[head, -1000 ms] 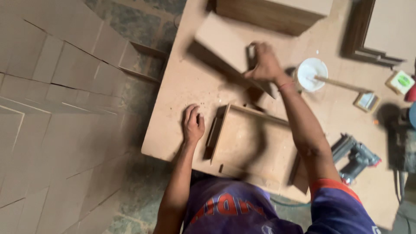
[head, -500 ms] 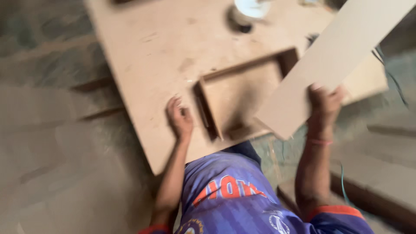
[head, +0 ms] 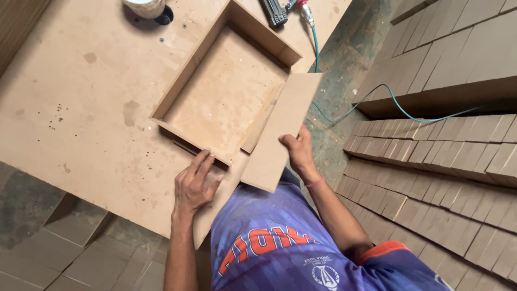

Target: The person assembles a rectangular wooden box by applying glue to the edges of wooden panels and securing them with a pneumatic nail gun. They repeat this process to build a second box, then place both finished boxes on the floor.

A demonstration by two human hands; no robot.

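Your count around the open wooden box frame

You have one loose board beside it, one nail gun and one white cup beyond it, two hands near it.

The cup and nail gun are cut off by the top edge. The board hides the frame's near-right side. The right hand's fingertips sit hidden behind the board.

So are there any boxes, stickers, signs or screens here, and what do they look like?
No signs or screens show.
Round tub: top edge of the board, pale, cut off by the frame; any sticker cannot be made out.
Shirt print: on the person's blue shirt, orange lettering above a small white round badge.
Open wooden frame: mid-table, brown, no sticker.
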